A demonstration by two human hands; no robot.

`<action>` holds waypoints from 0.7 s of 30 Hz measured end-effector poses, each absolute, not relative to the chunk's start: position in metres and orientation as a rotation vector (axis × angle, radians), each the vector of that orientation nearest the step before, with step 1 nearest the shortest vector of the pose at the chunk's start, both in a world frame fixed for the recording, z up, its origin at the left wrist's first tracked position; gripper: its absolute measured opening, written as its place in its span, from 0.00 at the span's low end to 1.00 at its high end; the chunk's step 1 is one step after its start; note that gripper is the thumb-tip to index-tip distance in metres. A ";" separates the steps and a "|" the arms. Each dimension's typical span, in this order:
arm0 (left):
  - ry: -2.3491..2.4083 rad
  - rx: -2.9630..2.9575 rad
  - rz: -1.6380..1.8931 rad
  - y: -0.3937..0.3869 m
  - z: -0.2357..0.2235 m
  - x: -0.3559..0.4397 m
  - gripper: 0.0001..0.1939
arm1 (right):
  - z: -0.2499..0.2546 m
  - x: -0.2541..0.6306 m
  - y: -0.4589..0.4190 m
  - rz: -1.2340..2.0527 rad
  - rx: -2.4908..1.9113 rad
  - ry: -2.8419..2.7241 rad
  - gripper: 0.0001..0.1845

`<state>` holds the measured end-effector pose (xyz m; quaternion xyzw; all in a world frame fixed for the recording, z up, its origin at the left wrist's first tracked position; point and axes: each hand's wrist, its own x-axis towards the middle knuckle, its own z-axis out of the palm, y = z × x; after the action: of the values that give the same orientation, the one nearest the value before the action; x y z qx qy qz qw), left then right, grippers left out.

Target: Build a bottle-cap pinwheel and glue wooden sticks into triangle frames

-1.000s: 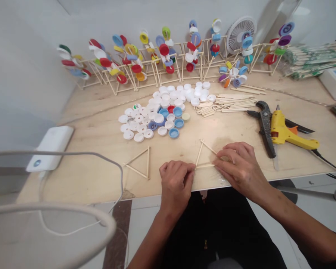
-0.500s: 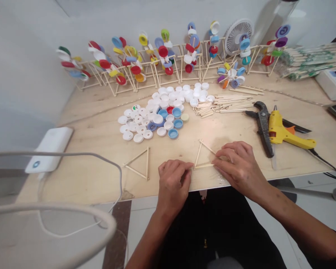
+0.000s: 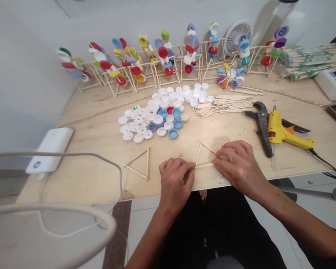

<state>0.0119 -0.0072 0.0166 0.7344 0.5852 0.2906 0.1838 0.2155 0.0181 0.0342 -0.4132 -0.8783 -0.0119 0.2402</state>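
Note:
On the wooden table, by its front edge, lies a triangle of thin wooden sticks (image 3: 198,155). My right hand (image 3: 239,164) pinches its right side, and the fingers cover that corner. At the lower left corner of the same triangle, my left hand (image 3: 176,181) has its thumb and forefinger closed against the stick ends. A second stick triangle (image 3: 148,164) lies flat to the left, apart from my hands. Beyond them spreads a heap of bottle caps (image 3: 158,118), mostly white with some blue and one red. A pile of loose sticks (image 3: 233,104) lies beside the caps.
A yellow glue gun (image 3: 277,129) and black-handled cutters (image 3: 261,127) lie at the right. Stick frames with colored cap wheels (image 3: 164,56) line the back, near a small white fan (image 3: 236,37). A white power bank (image 3: 50,149) with a cable sits at the left.
My left hand has shifted slightly right, its fingertips now closer in on the triangle's lower left corner. My right hand stays nearly in place.

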 end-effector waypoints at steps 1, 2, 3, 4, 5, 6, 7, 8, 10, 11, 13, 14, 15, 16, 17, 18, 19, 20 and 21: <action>1.649 2.069 0.821 -0.007 0.016 0.012 0.07 | 0.034 0.215 0.018 -0.034 -1.129 -2.404 0.07; 1.648 2.067 0.823 -0.007 0.016 0.012 0.07 | 0.035 0.216 0.018 -0.035 -1.127 -2.407 0.07; 1.645 2.065 0.825 -0.007 0.016 0.012 0.07 | 0.035 0.216 0.018 -0.035 -1.126 -2.409 0.07; 1.643 2.064 0.827 -0.007 0.016 0.012 0.07 | 0.034 0.216 0.018 -0.033 -1.126 -2.412 0.07; 1.641 2.062 0.829 -0.007 0.016 0.012 0.07 | 0.034 0.216 0.018 -0.032 -1.126 -2.414 0.07; 1.639 2.061 0.827 -0.007 0.016 0.012 0.07 | 0.034 0.216 0.018 -0.032 -1.126 -2.416 0.07; 1.638 2.061 0.826 -0.007 0.016 0.012 0.07 | 0.034 0.216 0.018 -0.031 -1.127 -2.416 0.07; 1.639 2.061 0.823 -0.007 0.016 0.012 0.07 | 0.034 0.216 0.018 -0.031 -1.127 -2.415 0.07; 1.640 2.062 0.820 -0.006 0.016 0.012 0.08 | 0.034 0.216 0.017 -0.031 -1.127 -2.412 0.07; 1.641 2.063 0.819 -0.006 0.016 0.013 0.08 | 0.034 0.216 0.018 -0.032 -1.128 -2.410 0.07; 1.639 2.068 0.819 -0.006 0.016 0.013 0.07 | 0.034 0.216 0.018 -0.036 -1.130 -2.409 0.07; 1.636 2.072 0.821 -0.007 0.016 0.012 0.07 | 0.033 0.216 0.018 -0.041 -1.130 -2.407 0.07; 1.633 2.076 0.825 -0.007 0.017 0.012 0.07 | 0.033 0.216 0.018 -0.045 -1.131 -2.406 0.07; 1.630 2.077 0.835 -0.008 0.017 0.012 0.07 | 0.033 0.216 0.018 -0.051 -1.132 -2.404 0.07; 1.629 2.075 0.853 -0.008 0.017 0.012 0.08 | 0.033 0.216 0.018 -0.054 -1.133 -2.404 0.07; 1.629 2.075 0.875 -0.008 0.017 0.012 0.08 | 0.032 0.217 0.018 -0.058 -1.134 -2.403 0.07; 1.631 2.078 0.902 -0.009 0.017 0.013 0.08 | 0.032 0.217 0.018 -0.060 -1.135 -2.403 0.07; 1.635 2.088 0.932 -0.009 0.018 0.014 0.08 | 0.031 0.217 0.018 -0.061 -1.136 -2.401 0.07; 1.636 2.106 0.962 -0.009 0.018 0.015 0.08 | 0.031 0.217 0.018 -0.061 -1.136 -2.400 0.07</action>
<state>0.0154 -0.0086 0.0179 0.7342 0.5704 0.3352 0.1526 0.2172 0.0181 0.0310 -0.4152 -0.8771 -0.0222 0.2405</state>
